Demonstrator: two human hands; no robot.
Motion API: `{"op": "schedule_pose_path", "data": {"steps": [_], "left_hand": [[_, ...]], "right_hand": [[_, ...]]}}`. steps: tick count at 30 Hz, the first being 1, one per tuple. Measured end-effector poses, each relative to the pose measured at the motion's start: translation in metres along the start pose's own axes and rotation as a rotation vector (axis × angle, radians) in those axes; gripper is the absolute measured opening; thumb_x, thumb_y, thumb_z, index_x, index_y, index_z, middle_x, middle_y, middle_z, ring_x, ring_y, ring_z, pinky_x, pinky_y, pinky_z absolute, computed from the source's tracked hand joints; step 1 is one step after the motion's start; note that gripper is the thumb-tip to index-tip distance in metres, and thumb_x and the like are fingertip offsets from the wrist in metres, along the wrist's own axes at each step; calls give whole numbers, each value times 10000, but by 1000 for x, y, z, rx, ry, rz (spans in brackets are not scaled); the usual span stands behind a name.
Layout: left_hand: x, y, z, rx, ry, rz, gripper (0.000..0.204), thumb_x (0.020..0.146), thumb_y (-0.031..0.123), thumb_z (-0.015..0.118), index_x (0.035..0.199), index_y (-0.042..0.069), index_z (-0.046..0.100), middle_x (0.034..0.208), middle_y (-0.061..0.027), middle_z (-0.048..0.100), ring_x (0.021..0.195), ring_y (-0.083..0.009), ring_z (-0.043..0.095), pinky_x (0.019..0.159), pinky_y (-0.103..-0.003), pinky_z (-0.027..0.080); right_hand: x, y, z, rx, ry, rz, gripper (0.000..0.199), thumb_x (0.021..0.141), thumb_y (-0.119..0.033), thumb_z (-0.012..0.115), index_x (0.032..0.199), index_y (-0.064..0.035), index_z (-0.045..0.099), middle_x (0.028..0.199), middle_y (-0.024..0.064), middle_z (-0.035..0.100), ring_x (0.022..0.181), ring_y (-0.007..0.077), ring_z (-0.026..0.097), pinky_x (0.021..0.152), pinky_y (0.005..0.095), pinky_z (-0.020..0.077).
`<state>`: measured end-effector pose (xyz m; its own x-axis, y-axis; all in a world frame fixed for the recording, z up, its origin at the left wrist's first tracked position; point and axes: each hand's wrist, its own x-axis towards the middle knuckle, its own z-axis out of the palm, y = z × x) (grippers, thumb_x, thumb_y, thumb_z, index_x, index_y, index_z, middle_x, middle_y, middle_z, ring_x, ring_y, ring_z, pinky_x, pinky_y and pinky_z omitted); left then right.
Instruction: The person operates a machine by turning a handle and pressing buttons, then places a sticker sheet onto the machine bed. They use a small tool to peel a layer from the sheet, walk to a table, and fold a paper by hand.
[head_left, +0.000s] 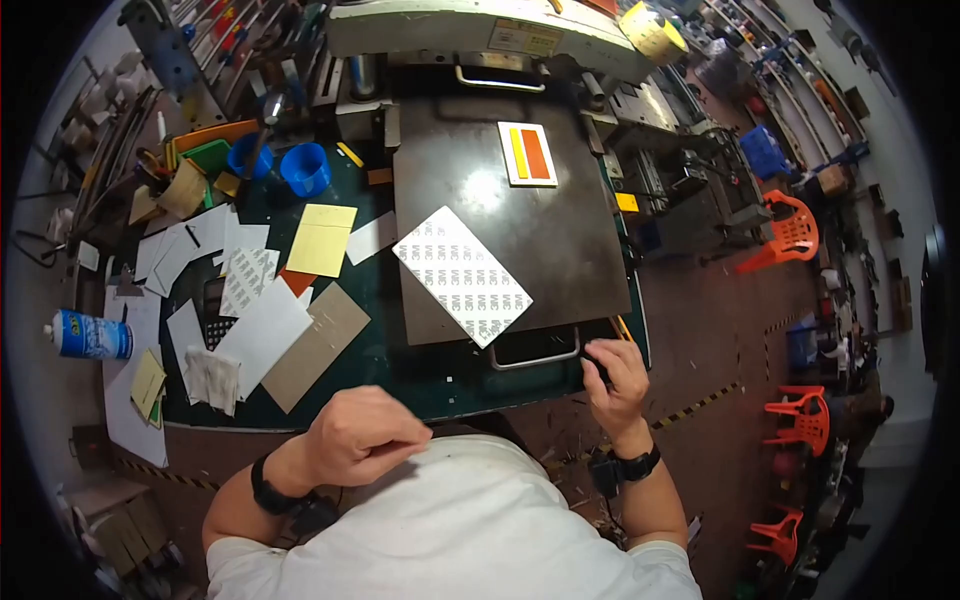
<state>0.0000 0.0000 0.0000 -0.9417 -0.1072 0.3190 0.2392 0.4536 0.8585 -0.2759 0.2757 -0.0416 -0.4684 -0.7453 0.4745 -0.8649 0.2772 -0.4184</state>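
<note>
Over the right half of the counter [395, 382], a plate [572, 240] carries a sheet [465, 275] at front left and a card [534, 156] at back right. Papers [268, 335] lie left, cups [306, 171] behind them, a can [95, 335] far left.

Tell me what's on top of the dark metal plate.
The dark metal plate holds a white sheet with grey print and, farther back, a small white panel bearing a yellow strip and an orange strip. Anything beneath the sheet and panel is covered.

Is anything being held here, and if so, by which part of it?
No held object shows. The left grip is pinched closed, possibly hiding something tiny; the right grip is loosely curled, thumb apart, apparently empty.
</note>
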Motion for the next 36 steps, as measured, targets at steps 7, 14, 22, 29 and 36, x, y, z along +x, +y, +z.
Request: {"op": "schedule_pose_path", "data": {"steps": [7, 14, 22, 29, 36], "left_hand": [[-54, -16, 19, 17, -311, -212, 92, 962, 141, 736, 978, 58, 772, 888, -105, 784, 823, -288, 755, 717, -353, 559], [-140, -81, 105, 248, -369, -791, 267, 1009, 303, 651, 1047, 65, 767, 978, -163, 779, 911, -353, 747, 834, -440, 583], [-196, -100, 221, 298, -442, -1156, 353, 962, 384, 706, 1137, 83, 757, 1097, -206, 765, 1018, -402, 725, 872, -478, 580], [-233, -104, 241, 402, -95, -1076, 449, 997, 390, 659, 1319, 78, 685, 1152, -262, 738, 1083, -458, 700, 920, -520, 571], [-303, -149, 289, 115, -215, -1121, 529, 1089, 462, 507, 1460, 90, 570, 1220, -299, 703, 1097, -503, 670, 989, -541, 534]], "right_hand": [[-48, -23, -12, 332, -57, 147, 116, 870, -42, 790, 977, -2, 773, 898, 139, 752, 775, 289, 722, 708, 383, 585], [-155, 28, 20, 239, -880, 379, 304, 944, -293, 758, 1079, -23, 791, 992, 200, 781, 883, 371, 751, 773, 440, 592], [-337, 80, 46, 128, -1400, 528, 488, 982, -393, 674, 1254, 7, 736, 1225, 286, 726, 1135, 445, 700, 963, 493, 565], [-359, 79, 68, 275, -1355, 695, 560, 989, -434, 605, 1307, 16, 703, 1315, 307, 680, 1215, 493, 645, 1040, 515, 524], [-372, 90, 133, 251, -1452, 514, 537, 1024, -450, 573, 1304, -12, 707, 1316, 284, 688, 1193, 486, 652, 997, 503, 531]]}}
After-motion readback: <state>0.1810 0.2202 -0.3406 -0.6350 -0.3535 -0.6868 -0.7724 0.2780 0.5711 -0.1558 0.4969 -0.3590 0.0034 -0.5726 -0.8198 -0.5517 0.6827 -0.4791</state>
